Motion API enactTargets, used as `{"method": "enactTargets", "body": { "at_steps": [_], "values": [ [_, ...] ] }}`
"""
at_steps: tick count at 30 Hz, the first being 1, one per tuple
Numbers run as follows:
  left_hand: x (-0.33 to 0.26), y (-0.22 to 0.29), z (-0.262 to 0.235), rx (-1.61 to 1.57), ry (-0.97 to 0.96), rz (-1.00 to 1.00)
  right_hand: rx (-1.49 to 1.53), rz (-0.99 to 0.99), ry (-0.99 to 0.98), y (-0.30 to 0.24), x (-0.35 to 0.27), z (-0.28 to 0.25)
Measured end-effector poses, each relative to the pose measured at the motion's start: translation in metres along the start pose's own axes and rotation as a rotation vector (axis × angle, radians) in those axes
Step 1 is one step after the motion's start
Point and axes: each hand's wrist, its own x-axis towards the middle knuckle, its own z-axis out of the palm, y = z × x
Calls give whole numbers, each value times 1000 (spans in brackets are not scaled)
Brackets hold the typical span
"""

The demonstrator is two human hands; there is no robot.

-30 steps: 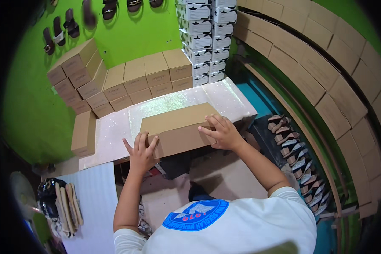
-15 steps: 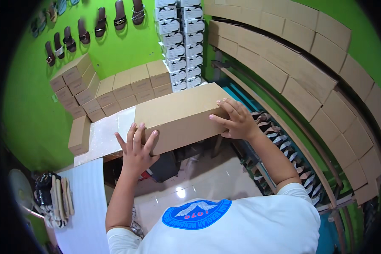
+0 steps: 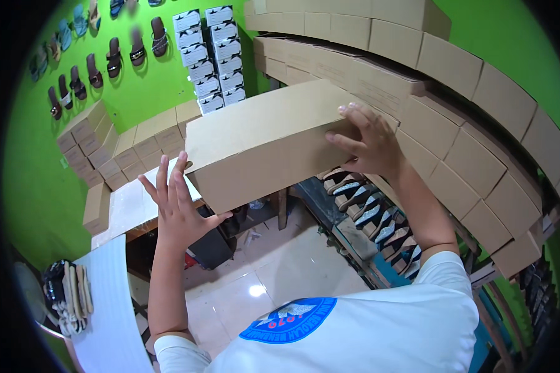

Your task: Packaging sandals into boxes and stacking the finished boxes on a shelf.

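Long tan cardboard box point(image 3: 267, 127), seemingly closed, held aloft over pale tiled floor point(image 3: 230, 304). Left hand point(image 3: 179, 205): fingers spread, thumb at lower front corner. Right hand point(image 3: 379, 149): fingers apart at right end. Handling seems midway: box lifted, not yet set down; similar tan cardboard boxes point(image 3: 438, 130) already stacked rightward.

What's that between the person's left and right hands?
A brown cardboard box spans the stretch between the left hand at one end and the right hand at the other, as the head view shows.
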Motion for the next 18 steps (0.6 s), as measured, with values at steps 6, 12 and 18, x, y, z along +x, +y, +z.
{"method": "enactTargets", "body": {
  "at_steps": [6, 12, 18],
  "values": [
    [46, 28, -19, -99, 118, 91, -61, -29, 52, 25, -4, -78],
    [85, 54, -34, -201, 201, 42, -195, 37, -43, 43, -3, -135],
    [146, 78, -49, -311, 428, 131, -436, 40, 28, 82, 18, -190]
  ]
}}
